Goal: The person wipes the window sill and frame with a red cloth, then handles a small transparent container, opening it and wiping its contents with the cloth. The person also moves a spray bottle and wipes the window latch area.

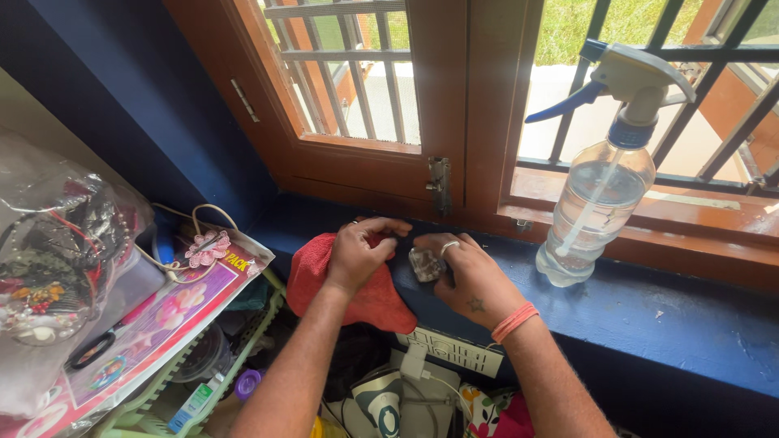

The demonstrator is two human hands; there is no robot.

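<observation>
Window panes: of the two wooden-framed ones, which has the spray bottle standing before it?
The right pane; the spray bottle stands before it, not the left pane.

Small clear object (424,264) mostly hidden under right hand (471,280); kind unclear

A lived-in home room is showing here: a wooden barred window (365,97) looking onto a yard, a blue-painted sill (649,316), a cluttered plastic basket (235,357), a clothes iron (381,405).
</observation>
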